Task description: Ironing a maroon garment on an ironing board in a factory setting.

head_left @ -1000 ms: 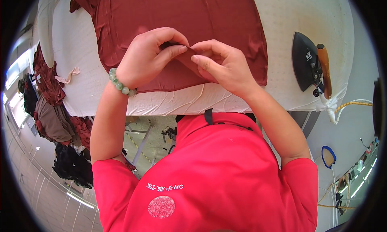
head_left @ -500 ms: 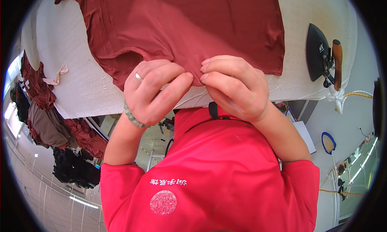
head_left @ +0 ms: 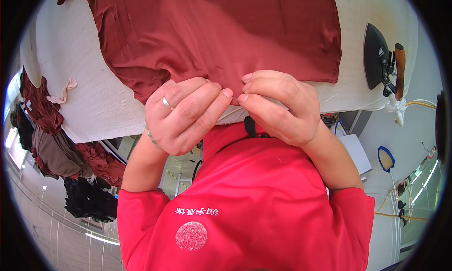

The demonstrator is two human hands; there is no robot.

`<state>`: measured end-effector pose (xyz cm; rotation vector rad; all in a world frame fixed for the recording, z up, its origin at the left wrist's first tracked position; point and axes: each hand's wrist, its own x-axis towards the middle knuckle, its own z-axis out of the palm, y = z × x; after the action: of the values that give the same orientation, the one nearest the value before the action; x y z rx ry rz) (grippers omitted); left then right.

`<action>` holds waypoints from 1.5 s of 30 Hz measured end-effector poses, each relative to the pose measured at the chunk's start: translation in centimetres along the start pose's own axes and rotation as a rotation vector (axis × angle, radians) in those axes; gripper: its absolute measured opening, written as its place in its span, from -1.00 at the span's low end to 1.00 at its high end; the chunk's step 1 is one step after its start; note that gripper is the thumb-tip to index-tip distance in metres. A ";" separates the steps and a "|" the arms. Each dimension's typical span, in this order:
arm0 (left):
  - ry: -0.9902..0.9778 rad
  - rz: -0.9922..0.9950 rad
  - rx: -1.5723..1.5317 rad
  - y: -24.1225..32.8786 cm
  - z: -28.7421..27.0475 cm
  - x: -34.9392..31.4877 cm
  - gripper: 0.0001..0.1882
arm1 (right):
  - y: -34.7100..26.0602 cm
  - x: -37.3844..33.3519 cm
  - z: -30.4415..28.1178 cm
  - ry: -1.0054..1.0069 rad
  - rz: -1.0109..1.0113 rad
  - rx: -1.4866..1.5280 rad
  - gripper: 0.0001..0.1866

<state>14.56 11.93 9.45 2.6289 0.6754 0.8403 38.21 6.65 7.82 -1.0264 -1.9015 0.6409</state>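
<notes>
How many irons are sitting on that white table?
1: a dark iron with a brown handle, on the white table's right end, beyond the right hand. Others may lie out of view.

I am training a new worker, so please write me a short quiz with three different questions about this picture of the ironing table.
1. True or false: both hands pinch the near edge of the dark red garment.
2. Where does the iron rest? A) on the garment B) on the white table, right of the garment C) on the floor
3. Fill in: the left hand wears a ____ on one finger.

Key
1. True; the right hand meets the left at the edge.
2. B
3. ring
</notes>
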 end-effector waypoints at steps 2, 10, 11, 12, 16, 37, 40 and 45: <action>-0.004 0.011 -0.010 -0.2 0.0 -0.1 -0.63 | 0.0 0.0 0.2 -0.003 -0.007 -0.013 -0.63; -0.113 0.023 0.019 0.1 1.7 -3.4 -0.68 | 0.5 -2.0 1.6 -0.117 0.004 -0.093 -0.72; -0.145 0.017 0.024 0.2 2.1 -4.2 -0.69 | 0.8 -2.4 2.0 -0.154 0.004 -0.099 -0.72; -0.143 0.016 0.023 0.4 2.6 -4.9 -0.69 | 1.0 -2.9 2.5 -0.179 0.010 -0.104 -0.72; -0.129 -0.015 0.025 0.7 4.3 -7.7 -0.66 | 1.8 -4.4 3.8 -0.250 0.015 -0.166 -0.72; -0.123 -0.772 0.329 -0.9 -0.7 -13.5 -0.76 | 1.1 -4.2 6.6 -0.331 0.068 -0.238 -0.76; -0.026 -0.793 0.402 -0.5 -2.3 -15.5 -0.80 | 1.2 -4.2 6.7 -0.318 0.045 -0.238 -0.75; -0.036 -0.895 0.579 1.7 -4.7 -15.5 -0.77 | 1.1 -4.3 6.6 -0.319 0.037 -0.254 -0.76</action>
<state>1.21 3.10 6.63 2.2982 2.1004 0.3359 34.23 3.33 1.75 -1.1749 -2.2921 0.6242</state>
